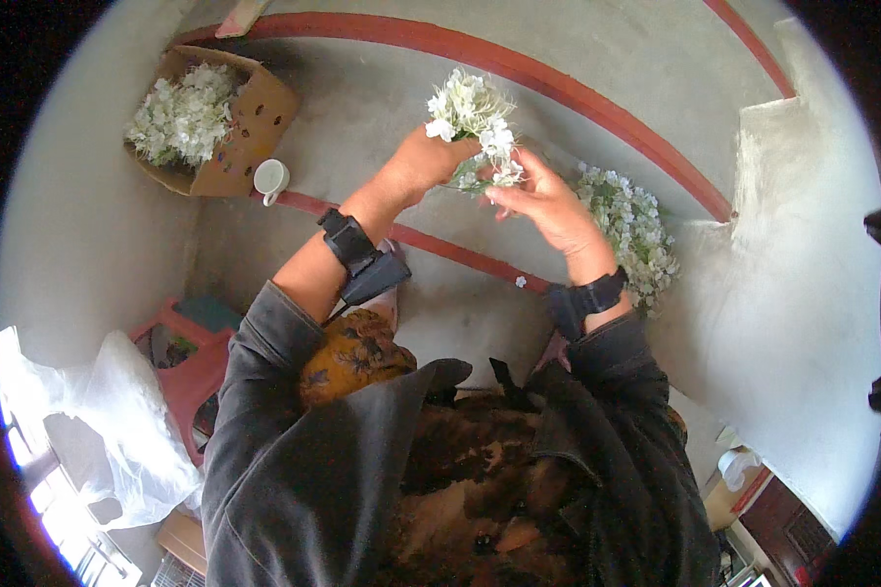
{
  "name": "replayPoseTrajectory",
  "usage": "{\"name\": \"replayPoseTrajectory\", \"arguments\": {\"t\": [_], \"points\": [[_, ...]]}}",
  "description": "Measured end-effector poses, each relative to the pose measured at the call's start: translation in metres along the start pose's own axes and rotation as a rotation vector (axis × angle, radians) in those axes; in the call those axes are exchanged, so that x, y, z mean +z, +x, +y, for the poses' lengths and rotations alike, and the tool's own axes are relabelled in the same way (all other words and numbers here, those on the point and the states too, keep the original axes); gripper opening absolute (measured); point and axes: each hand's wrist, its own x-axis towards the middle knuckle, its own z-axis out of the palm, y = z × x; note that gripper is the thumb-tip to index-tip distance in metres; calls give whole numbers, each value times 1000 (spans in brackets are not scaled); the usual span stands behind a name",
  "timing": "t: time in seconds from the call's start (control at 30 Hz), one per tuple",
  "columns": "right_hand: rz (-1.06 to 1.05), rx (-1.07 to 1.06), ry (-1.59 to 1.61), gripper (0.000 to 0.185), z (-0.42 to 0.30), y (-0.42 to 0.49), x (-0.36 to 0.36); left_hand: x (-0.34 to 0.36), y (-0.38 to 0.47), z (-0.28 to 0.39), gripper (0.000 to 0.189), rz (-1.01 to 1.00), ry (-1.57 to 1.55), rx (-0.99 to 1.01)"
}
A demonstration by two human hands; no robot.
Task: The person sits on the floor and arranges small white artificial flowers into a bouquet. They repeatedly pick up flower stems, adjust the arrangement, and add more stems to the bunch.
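Observation:
My left hand (429,163) is closed around the stems of a bunch of white artificial flowers (471,110), held up in front of me. At the bunch's lower right side is my right hand (539,192), its thumb and fingers curled round a small white blossom spray (505,173); whether they grip it is hard to tell. A pile of white flowers (628,227) lies beyond my right wrist. More white flowers (183,114) fill an open cardboard box (253,125) at the upper left. Both wrists wear black straps.
A white cup (271,178) stands beside the box. One loose blossom (520,282) lies on the red stripe of the floor. At the left are a red plastic stool (191,374) and a translucent plastic bag (128,425). A wall ledge (767,161) juts in at the right.

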Motion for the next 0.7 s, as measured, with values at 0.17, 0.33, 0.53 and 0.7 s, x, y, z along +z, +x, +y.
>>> {"name": "replayPoseTrajectory", "arguments": {"t": [0.17, 0.33, 0.53, 0.7], "points": [[137, 66, -320, 24, 12, 10, 2, -17, 4, 1, 18, 132, 316, 73], [171, 183, -231, 19, 14, 10, -3, -30, 12, -4, 17, 7, 100, 33], [163, 18, 372, 25, 5, 24, 12, -8, 13, -32, 24, -89, 761, 438], [-40, -79, 344, 32, 1, 18, -7, -7, 12, -35, 31, -197, 488, 388]]}}
